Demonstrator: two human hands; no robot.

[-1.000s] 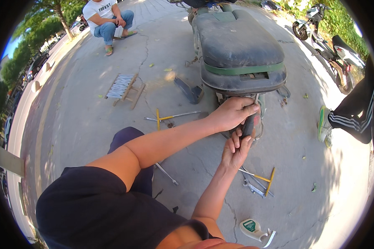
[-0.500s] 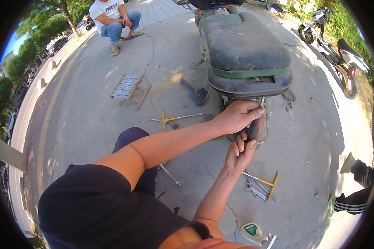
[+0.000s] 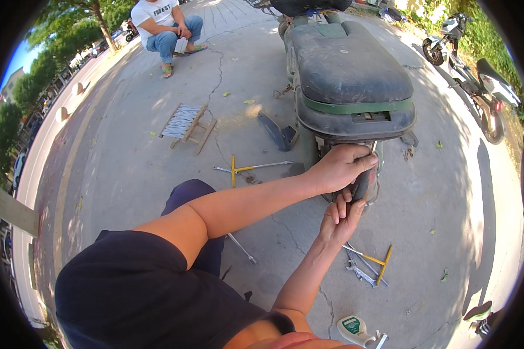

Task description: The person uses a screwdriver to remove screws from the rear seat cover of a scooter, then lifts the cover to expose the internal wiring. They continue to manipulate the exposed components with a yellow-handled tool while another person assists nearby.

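A dusty black scooter (image 3: 346, 70) stands with its rear toward me on the concrete. My left hand (image 3: 343, 166) reaches across and grips the top of the rear wheel (image 3: 368, 187) just under the tail. My right hand (image 3: 339, 216) comes up from below, its fingers stretched up against the lower part of the same tyre, right beneath my left hand. Whether my right hand holds anything small is hidden. My dark-clothed knee (image 3: 186, 195) shows below my left forearm.
Yellow T-handle wrenches lie left of the wheel (image 3: 244, 168) and right of my right hand (image 3: 374, 263), with spanners (image 3: 355, 270) beside. A grey panel (image 3: 276, 131), a wooden stool (image 3: 186, 123), a seated person (image 3: 166, 23), parked motorbikes (image 3: 477, 70) and a white-green container (image 3: 354, 328) surround me.
Both hands stay at the rear wheel. A person in striped dark trousers at the right edge has walked away toward the lower right. The view has tilted slightly.
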